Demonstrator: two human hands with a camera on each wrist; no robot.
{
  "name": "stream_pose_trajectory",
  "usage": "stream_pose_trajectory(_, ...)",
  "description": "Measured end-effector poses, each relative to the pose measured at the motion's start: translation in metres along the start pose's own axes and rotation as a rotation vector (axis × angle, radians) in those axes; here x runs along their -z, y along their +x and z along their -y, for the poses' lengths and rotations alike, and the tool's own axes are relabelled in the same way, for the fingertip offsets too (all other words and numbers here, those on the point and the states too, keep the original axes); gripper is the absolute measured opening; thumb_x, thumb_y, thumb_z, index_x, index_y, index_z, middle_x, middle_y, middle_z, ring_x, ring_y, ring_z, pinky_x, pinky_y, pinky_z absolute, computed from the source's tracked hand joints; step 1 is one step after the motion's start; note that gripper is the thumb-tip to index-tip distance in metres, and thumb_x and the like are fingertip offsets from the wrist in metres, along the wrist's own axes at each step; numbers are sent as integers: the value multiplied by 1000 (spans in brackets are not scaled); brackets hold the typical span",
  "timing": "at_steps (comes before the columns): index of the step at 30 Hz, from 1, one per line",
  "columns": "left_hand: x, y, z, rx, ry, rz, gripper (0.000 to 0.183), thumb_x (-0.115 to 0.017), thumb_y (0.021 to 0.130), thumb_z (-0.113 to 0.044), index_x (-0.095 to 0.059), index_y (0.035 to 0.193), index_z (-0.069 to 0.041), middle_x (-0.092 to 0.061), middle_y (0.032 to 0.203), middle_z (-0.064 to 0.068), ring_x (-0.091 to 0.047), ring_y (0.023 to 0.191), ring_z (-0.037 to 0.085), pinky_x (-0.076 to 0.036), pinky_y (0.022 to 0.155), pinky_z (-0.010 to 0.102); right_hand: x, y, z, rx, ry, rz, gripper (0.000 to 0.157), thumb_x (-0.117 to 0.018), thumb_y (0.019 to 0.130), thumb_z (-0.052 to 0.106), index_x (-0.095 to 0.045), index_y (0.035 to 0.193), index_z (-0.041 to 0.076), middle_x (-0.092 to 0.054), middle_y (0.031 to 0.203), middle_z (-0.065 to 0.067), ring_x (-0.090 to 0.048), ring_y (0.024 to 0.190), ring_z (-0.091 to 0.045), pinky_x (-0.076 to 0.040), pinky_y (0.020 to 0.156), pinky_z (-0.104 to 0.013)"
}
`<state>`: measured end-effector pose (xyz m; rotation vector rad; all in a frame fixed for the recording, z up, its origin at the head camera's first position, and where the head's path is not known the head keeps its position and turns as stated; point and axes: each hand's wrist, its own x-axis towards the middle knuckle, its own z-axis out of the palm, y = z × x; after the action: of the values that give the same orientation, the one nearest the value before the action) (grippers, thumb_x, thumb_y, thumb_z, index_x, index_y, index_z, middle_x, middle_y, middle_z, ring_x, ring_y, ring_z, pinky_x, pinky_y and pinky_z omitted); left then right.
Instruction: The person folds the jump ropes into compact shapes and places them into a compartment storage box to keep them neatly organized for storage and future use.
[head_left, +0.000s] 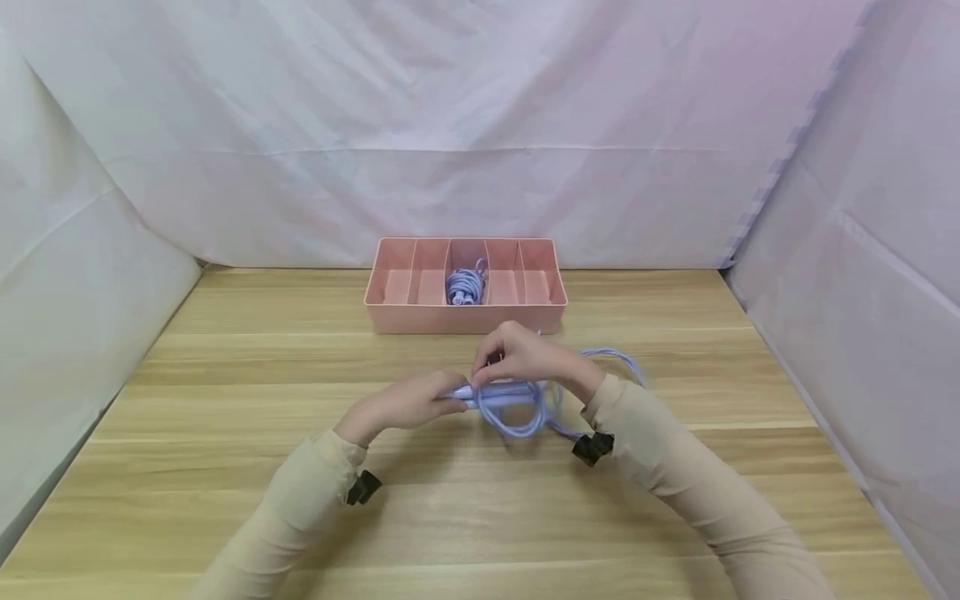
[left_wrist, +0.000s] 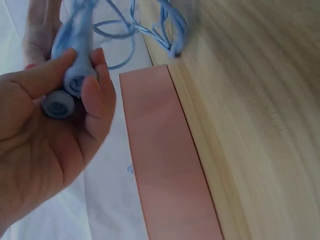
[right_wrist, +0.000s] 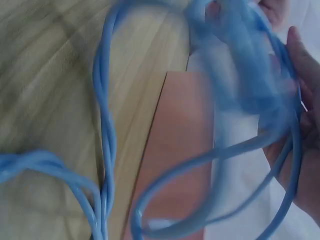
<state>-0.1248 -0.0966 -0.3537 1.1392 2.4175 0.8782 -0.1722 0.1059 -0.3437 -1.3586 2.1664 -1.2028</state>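
Observation:
My left hand (head_left: 408,402) grips the two light blue handles of a jump rope (head_left: 510,393), held side by side above the table. In the left wrist view, the round ends of both handles (left_wrist: 77,82) poke out between thumb and fingers. My right hand (head_left: 521,354) is just above the handles, thumb and fingertips pinching the blue cord (head_left: 517,431). Loops of cord hang around the handles, and more twisted cord (right_wrist: 105,125) trails to the right. The right wrist view blurs the handles, and the exact pinch point is hidden there.
Behind the hands stands a pink box (head_left: 468,320) with several compartments. Its middle compartment holds another coiled blue jump rope (head_left: 465,285). The wooden table (head_left: 480,525) is bordered by white cloth (head_left: 450,192) at the back and sides.

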Motion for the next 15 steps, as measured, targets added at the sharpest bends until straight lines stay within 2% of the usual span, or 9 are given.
stream_pose_trajectory(2,-3,-1,4,-54,-99,10,11,-54,90,-10,-60,95,-2,-59,80,3,-50,70,6,-47,65,22,-1,0,-5,-55,115,-14,6,-69,78,6,-69,77,0,-65,66,1,-47,52,-2,-40,47,-17)
stream_pose_trajectory(4,-5,-2,6,-78,-213,15,12,-52,91,-9,-59,96,-1,-57,78,6,-49,68,8,-49,63,25,-2,-1,-8,-105,212,-54,6,-66,79,0,-67,78,-5,-64,64,4,-45,49,-3,-37,45,-16)
stream_pose_trajectory(7,-10,-4,5,-52,-327,-28,13,-49,93,-10,-55,98,0,-53,78,8,-48,67,10,-50,60,32,-9,0,-7,-141,343,-154,9,-61,80,-6,-62,80,-15,-63,63,10,-49,50,-2,-38,45,-15)
stream_pose_trajectory(10,-13,-4,3,2,-380,-114,16,-46,95,-11,-53,102,2,-56,87,13,-50,74,11,-52,65,35,-18,3,-5,-130,450,-282,15,-58,80,-7,-57,81,-22,-65,64,10,-55,54,-2,-43,47,-14)
stream_pose_trajectory(12,-15,-3,4,27,-368,-182,17,-46,95,-10,-54,101,4,-58,89,15,-51,76,12,-51,65,32,-23,5,-7,-113,435,-379,16,-57,79,-7,-56,81,-22,-67,66,2,-57,56,0,-45,49,-14)
stream_pose_trajectory(15,-16,-1,7,53,-342,-273,21,-45,94,-8,-53,106,7,-56,86,16,-50,74,14,-49,64,28,-30,8,-18,-132,241,-509,11,-57,80,-5,-59,81,-16,-66,68,-9,-54,58,3,-44,51,-13)
